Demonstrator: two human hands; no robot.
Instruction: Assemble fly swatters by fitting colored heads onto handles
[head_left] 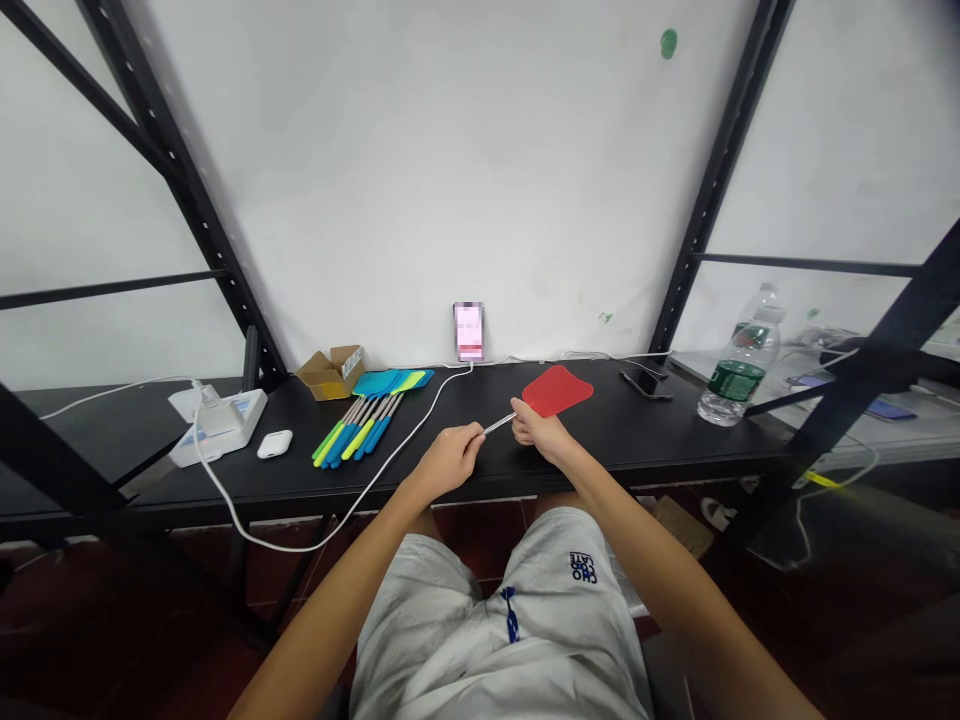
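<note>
A fly swatter with a red head (556, 388) and a thin metal rod (499, 425) lies low over the black table (675, 440). My left hand (448, 462) is closed on the rod's near end. My right hand (541, 433) is closed around the rod just below the red head. To the left, several finished swatters (371, 415) with blue and green heads and grips lie in a fan on the table.
A phone (469, 331) leans on the wall with a white cable running off the table's front. A small cardboard box (331, 372), a white power strip (217, 420), an earbud case (274, 444), a dark phone (646, 382) and a water bottle (739, 370) stand around.
</note>
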